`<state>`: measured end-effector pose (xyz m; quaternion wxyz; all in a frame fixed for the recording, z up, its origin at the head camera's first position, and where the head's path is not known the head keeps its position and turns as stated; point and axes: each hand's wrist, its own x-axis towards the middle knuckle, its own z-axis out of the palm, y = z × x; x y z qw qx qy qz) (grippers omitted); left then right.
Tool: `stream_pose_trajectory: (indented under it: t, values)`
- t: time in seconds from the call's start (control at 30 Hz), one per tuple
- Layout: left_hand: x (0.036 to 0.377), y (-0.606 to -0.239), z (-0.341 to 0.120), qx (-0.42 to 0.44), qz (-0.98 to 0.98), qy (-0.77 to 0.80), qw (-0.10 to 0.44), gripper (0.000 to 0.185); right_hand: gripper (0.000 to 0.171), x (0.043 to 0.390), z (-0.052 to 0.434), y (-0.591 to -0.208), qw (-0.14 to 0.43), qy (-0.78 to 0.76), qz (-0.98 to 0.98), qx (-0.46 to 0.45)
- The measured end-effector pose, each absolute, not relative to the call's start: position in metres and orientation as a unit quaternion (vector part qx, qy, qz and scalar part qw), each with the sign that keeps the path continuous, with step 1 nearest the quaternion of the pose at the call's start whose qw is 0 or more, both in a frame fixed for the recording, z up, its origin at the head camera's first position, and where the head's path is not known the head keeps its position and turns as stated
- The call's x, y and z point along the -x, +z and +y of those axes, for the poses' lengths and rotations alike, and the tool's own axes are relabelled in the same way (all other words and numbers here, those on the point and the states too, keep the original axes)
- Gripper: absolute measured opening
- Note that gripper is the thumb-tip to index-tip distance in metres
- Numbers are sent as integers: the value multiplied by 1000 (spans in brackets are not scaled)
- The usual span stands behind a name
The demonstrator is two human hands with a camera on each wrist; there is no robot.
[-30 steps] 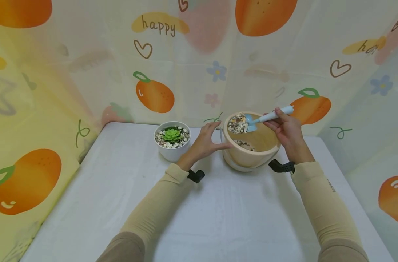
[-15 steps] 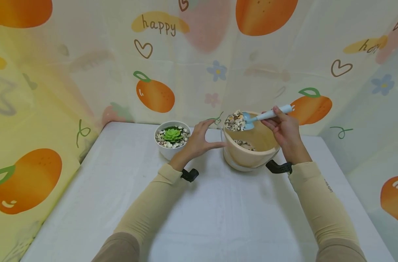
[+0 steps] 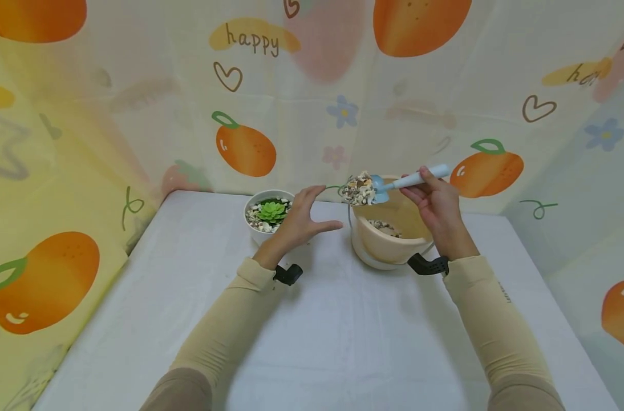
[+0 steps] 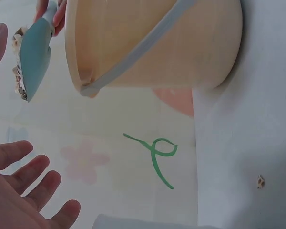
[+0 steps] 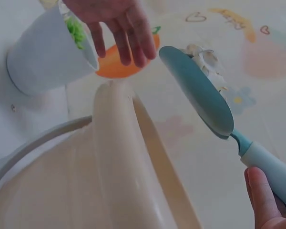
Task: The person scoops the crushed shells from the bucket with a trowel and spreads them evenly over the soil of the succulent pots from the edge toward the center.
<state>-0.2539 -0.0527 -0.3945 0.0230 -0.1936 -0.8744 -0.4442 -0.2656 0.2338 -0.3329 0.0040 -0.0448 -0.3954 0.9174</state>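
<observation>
My right hand [image 3: 435,202] grips the pale handle of a blue scoop [image 3: 396,182] heaped with small pebbles [image 3: 359,189]. The scoop hovers over the left rim of a tan bucket [image 3: 389,240], which holds more pebbles at its bottom. In the right wrist view the scoop [image 5: 200,98] shows its blue underside above the bucket rim [image 5: 128,157]. My left hand [image 3: 299,220] is open, fingers spread, in the air between the bucket and a white pot [image 3: 263,220] with a green succulent [image 3: 272,211] and pebbles on top. It holds nothing.
The white table [image 3: 312,319] has walls of fruit-printed cloth [image 3: 245,151] on three sides. One stray pebble [image 4: 260,181] lies on the table near the bucket. The bucket's grey handle [image 4: 133,52] hangs down along its side.
The loaded scoop has risen out of the bucket and moved left past its rim. My left hand has let go of the bucket's side and drifted left toward the white pot.
</observation>
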Motion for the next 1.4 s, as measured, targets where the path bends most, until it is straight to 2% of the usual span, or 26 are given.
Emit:
stream_pose_trajectory:
  t: [0.73,1.1,1.4]
  values:
    - [250,-396,-82,177,-877,-444,37,95,16,265,196,-335,-17,922,-384,46]
    - [250,-399,-106,177,-877,-443,55,104,14,272,175,-337,-21,923,-380,58]
    - [251,-397,-123,154,-887,-430,73,93,14,280,158,-340,-22,924,-377,63]
